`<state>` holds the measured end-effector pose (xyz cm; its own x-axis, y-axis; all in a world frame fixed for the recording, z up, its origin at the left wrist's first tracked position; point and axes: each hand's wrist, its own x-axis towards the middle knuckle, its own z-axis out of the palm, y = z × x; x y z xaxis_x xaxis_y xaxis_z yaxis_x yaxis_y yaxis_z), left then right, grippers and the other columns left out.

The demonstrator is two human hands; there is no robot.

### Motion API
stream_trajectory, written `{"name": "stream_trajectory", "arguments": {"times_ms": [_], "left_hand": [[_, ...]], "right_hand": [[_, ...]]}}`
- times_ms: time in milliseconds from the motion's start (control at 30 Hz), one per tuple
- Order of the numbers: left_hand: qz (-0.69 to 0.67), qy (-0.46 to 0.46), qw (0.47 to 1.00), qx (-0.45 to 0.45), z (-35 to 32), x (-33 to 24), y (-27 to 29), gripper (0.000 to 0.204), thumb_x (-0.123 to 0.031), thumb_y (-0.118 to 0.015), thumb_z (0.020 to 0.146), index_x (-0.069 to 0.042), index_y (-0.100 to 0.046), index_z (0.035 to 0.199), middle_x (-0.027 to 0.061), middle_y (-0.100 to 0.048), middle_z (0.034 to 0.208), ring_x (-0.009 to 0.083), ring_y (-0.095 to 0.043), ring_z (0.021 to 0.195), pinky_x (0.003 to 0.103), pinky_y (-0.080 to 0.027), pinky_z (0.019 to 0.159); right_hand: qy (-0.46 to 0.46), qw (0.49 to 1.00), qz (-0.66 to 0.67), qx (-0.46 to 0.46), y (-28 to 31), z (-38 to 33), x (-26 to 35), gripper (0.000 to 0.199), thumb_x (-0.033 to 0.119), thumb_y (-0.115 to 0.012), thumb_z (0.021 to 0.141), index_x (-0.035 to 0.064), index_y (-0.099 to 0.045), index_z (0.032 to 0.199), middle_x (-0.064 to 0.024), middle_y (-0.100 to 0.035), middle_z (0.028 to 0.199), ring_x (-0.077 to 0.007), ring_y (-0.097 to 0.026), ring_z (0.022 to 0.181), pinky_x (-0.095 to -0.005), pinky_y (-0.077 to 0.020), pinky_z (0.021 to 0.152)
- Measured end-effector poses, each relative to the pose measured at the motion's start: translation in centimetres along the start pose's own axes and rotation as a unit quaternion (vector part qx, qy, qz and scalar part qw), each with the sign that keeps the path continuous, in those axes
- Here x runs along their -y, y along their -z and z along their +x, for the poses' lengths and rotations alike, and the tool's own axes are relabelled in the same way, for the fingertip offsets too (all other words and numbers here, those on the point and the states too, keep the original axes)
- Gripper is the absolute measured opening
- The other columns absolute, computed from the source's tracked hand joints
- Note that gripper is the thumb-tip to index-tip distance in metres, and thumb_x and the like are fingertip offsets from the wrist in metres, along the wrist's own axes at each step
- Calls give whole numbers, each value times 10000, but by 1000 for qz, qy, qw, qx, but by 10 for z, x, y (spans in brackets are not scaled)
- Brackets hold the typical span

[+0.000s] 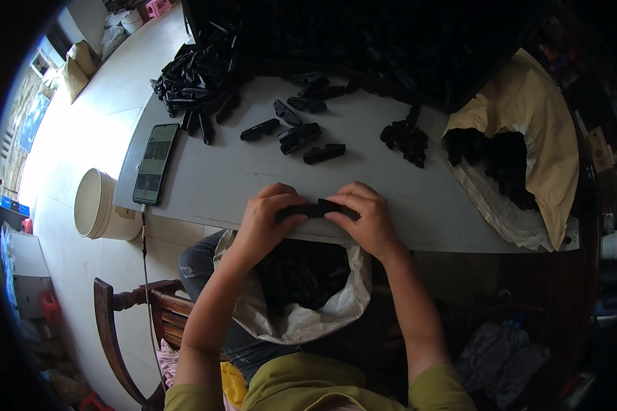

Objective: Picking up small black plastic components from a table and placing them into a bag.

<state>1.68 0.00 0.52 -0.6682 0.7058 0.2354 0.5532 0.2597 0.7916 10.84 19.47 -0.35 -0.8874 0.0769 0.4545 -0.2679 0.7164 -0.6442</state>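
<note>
Over the near edge of the grey table (pixel 418 212), my left hand (pixel 267 216) and my right hand (pixel 367 216) hold a small black plastic part (pixel 313 209) between them. Each hand closes its thumb and fingers on one end of it. Whether it is one piece or two pieces joined, I cannot tell. Just below my hands a white woven sack (pixel 308 325) gapes in my lap, with many similar black parts (pixel 301 274) inside. Beyond my hands several loose black parts (pixel 299 138) lie scattered on the tabletop.
A pile of black parts (pixel 192 79) covers the far left of the table. A phone (pixel 156 164) with a cable lies at the left edge. At right, a tan sack (pixel 541 137) spills black pieces near a small black cluster (pixel 406 142). A white bucket (pixel 97 203) and wooden chair (pixel 106 315) stand left.
</note>
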Motion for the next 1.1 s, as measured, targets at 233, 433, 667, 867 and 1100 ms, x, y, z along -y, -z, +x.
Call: {"name": "stream_trajectory", "arguments": {"times_ms": [233, 433, 667, 867, 1100], "left_hand": [[-47, -72, 996, 40, 8, 9, -3, 253, -29, -758, 667, -5, -680, 906, 125, -652, 920, 292, -640, 867, 335, -520, 762], [24, -135, 987, 89, 10, -1, 8, 258, -102, -742, 747, -24, -680, 986, 113, -662, 833, 235, -646, 766, 315, -513, 691], [224, 51, 973, 11, 72, -15, -28, 355, -280, -672, 848, -58, -568, 1106, 117, -651, 822, 326, -634, 684, 396, -511, 606], [117, 2, 993, -29, 39, 8, -17, 362, -131, -728, 749, -47, -548, 1053, 148, -637, 972, 332, -634, 841, 386, -511, 726], [35, -98, 994, -28, 21, 1, -19, 244, -12, -704, 729, -25, -660, 969, 130, -638, 959, 296, -629, 858, 343, -510, 762]], "right_hand": [[-16, 997, 31, 75, 4, 0, 3, 290, 63, -805, 639, 12, -695, 903, -75, -621, 841, -218, -601, 839, -326, -500, 717], [-43, 998, -5, 54, 24, -1, -8, 201, 171, -758, 765, 19, -687, 876, -59, -582, 907, -185, -593, 819, -307, -501, 708], [-142, 924, -320, -152, 68, 0, -82, 184, 121, -676, 836, 25, -616, 981, -109, -580, 933, -254, -601, 803, -355, -500, 692], [-208, 948, -203, -133, 62, -4, -63, 183, 33, -653, 824, 0, -602, 997, -88, -579, 893, -207, -597, 771, -329, -489, 664], [-174, 920, 341, -87, 13, -3, -13, 318, 12, -681, 808, 16, -645, 1123, -82, -634, 962, -156, -617, 849, -254, -494, 759]]}}
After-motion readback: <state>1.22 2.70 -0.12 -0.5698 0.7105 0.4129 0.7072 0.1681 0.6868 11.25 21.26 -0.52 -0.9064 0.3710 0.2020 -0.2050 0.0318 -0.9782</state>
